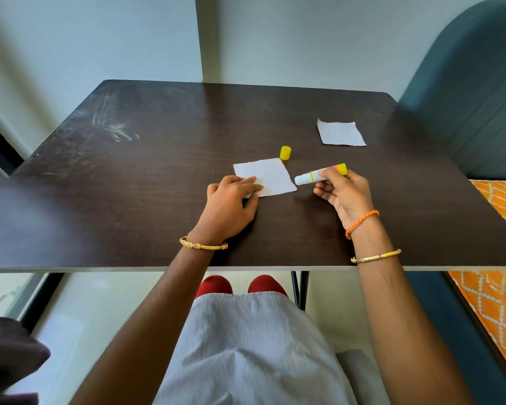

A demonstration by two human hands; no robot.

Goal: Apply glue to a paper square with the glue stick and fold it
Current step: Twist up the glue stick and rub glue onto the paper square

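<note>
A white paper square (270, 176) lies flat near the middle of the dark table (129, 176). My left hand (232, 207) rests on its near-left corner, fingers spread and pressing it down. My right hand (343, 192) grips an uncapped glue stick (319, 174), white with a yellow and pink end. The stick lies almost level, with its white tip pointing left, just beside the square's right corner. The yellow cap (285, 153) stands on the table right behind the square.
A second white paper square (341, 132) lies at the far right of the table. A teal chair back (473, 92) stands to the right, with an orange patterned cloth (500, 200) below it. The table's near edge runs across my forearms.
</note>
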